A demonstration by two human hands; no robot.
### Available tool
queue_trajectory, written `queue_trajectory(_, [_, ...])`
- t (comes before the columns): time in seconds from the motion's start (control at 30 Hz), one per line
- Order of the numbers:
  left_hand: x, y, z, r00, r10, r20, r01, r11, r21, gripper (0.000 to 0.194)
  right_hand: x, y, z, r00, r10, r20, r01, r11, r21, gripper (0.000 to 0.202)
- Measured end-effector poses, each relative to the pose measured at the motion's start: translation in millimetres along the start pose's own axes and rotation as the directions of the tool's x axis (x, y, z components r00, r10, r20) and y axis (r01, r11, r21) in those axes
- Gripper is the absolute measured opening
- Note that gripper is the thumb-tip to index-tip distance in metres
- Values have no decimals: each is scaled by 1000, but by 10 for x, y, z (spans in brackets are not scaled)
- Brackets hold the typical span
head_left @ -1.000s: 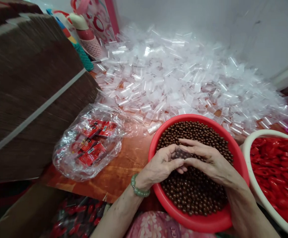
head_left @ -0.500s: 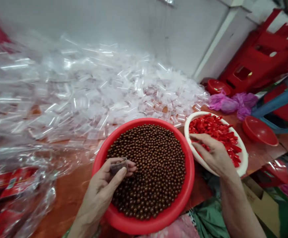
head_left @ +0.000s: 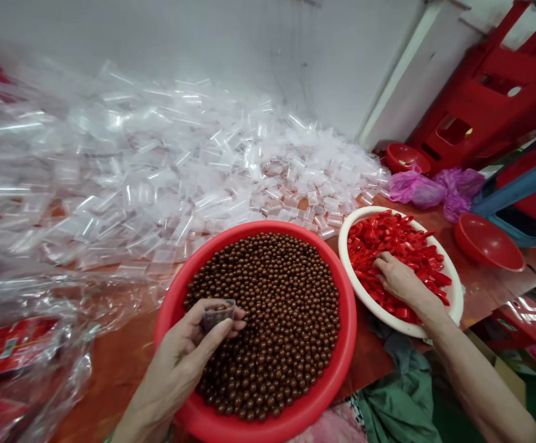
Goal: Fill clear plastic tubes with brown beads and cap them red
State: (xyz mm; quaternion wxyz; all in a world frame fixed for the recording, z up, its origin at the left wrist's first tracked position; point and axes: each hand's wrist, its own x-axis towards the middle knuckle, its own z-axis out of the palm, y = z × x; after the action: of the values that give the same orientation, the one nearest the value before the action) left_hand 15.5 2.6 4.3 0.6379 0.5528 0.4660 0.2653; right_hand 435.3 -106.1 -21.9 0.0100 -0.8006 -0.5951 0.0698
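My left hand (head_left: 180,360) holds a small clear plastic container (head_left: 218,315) between thumb and fingers, its open top facing up. Some brown balls show inside it. Beneath that hand is a red basin (head_left: 348,344) filled with shiny brown balls (head_left: 272,320), which look like chocolate balls. Over to the right, my right hand (head_left: 399,280) reaches into a white basin (head_left: 456,301) heaped with small red plastic pieces (head_left: 401,237). Its fingers are bent together on the red pieces, and the fingertips are partly hidden.
Clear plastic containers (head_left: 194,166) lie in a wide heap along the wall. Clear bags with red packets (head_left: 13,344) are at the left. Red bowls (head_left: 489,243), a pink plastic bag (head_left: 418,187) and red stacked stools (head_left: 475,98) stand at the right. Green cloth (head_left: 401,394) hangs below.
My right hand has gone from above the white basin's left rim down into the red pieces, and its fingers have closed. My left hand keeps the container over the red basin, almost unmoved.
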Motion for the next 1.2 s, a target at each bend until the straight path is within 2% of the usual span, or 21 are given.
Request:
queue_trajectory(0.17, [0,-5,-3,1000,23,3,-23,1000,-11,25,-134,29,-215,991,30,-133,-23,998,54,11])
queue_trajectory(0.3, [-3,-16,6,1000,20,-14,-21,998,-58,26,-251,37,-397,977,97,-191,-67,986,156,24])
queue_trajectory(0.4, [-4,-9,3,1000,-11,0,11,995,-98,30,-315,-48,-474,972,112,-208,-57,965,254,35])
queue_trajectory(0.5, [-22,45,8,1000,0,10,1,993,-117,26,-353,-320,-518,970,115,-214,-21,916,400,42])
queue_trajectory(0.6, [-82,124,49,999,22,44,-16,991,-135,19,-343,-820,-510,978,107,-177,39,747,664,34])
queue_trajectory(0.67, [-136,153,95,997,8,73,6,981,-194,19,-308,-1228,-463,987,-12,-162,132,642,756,28])
queue_trajectory(0.73, [-183,146,138,997,2,71,15,969,-245,20,-267,-1622,-389,973,-148,-175,228,587,777,22])
queue_trajectory(0.8, [-217,106,161,1000,16,15,-11,966,-257,22,-235,-1941,-302,943,-288,-165,306,561,769,18])
queue_trajectory(0.87, [-238,55,158,997,25,-75,-43,968,-247,22,-216,-2154,-223,907,-388,-162,370,553,747,23])
queue_trajectory(0.93, [-249,19,140,986,32,-163,-70,970,-233,21,-205,-2268,-172,876,-458,-152,415,555,720,36])
queue_trajectory(1.0, [-255,6,125,977,55,-204,-96,976,-195,18,-194,-2318,-162,831,-544,-118,459,551,697,51])
queue_trajectory(1.1, [-253,18,127,983,100,-155,-124,980,-153,12,-175,-2357,-213,738,-672,-67,535,521,665,60])
queue_trajectory(1.2, [-239,32,149,988,99,-114,-118,979,-164,10,-156,-2395,-272,703,-709,-65,562,497,661,57])
